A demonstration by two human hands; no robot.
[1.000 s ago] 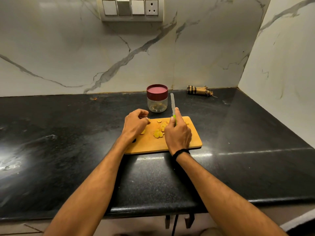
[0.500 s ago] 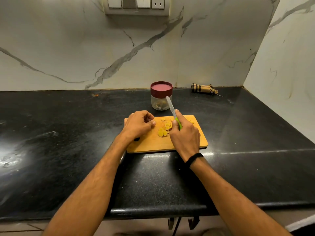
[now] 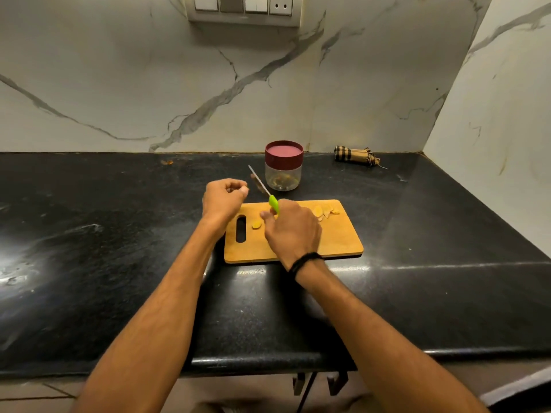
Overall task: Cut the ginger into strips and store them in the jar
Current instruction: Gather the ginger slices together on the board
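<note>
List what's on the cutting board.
One ginger slice by the slot, a cluster of slices far right. The right grip, holding the knife, hides anything beneath it.

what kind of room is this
Most likely a home kitchen: a black stone countertop, a wooden cutting board with ginger slices on it, and a knife held in the right hand.

Glossy black speckled stone bench [image 3: 119,263], smooth matt wooden cutting board [image 3: 337,239], clear plastic-looking jar [image 3: 282,178] with matt maroon lid [image 3: 283,153], shiny metal knife blade [image 3: 258,180], glossy green plastic handle [image 3: 273,203], checked woven cloth [image 3: 354,155], polished veined marble wall [image 3: 119,84]
</note>
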